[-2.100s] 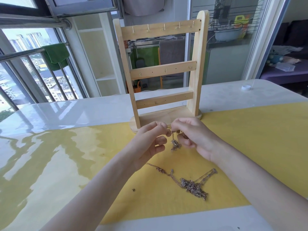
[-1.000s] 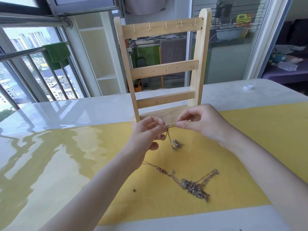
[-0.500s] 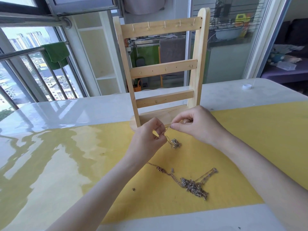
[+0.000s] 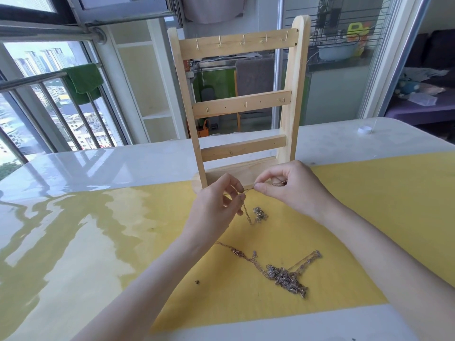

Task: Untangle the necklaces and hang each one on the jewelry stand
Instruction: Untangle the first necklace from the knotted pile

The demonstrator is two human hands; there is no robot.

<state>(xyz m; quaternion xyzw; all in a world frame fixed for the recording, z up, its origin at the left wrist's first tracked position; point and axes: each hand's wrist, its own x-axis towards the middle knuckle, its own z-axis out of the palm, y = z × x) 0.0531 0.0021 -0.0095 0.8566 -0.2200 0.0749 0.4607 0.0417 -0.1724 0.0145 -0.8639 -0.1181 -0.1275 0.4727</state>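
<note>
A chain (image 4: 248, 212) is held between both hands just in front of the stand (image 4: 241, 104), which stands upright on the table (image 4: 98, 163) at 12 o'clock. No necklace is seen on any of the stand's three bars; the small hooks along the top bar are bare.

The chain is pinched by the left hand (image 4: 219, 205) between thumb and curled fingers, and by the right hand (image 4: 293, 185) between thumb and forefinger at its 9 o'clock edge. A short taut length of chain is stretched between the two pinches. From the left pinch the chain is let down toward 5 o'clock, where it ends in a small knotted clump (image 4: 259, 214) lying on or just above the yellow mat (image 4: 369, 217); which of the two cannot be told. More chain appears to be gathered inside the right hand's curled fingers, though this is partly hidden.

A larger tangle (image 4: 285, 276) of necklaces is laid on the mat at 6 o'clock from the hands, well apart from them, with loose strands drawn out toward 10 and 2 o'clock. A tiny dark bit (image 4: 197, 282) is seen on the mat at 9 o'clock from the tangle. A white cap (image 4: 364, 130) is set on the table at 2 o'clock.
</note>
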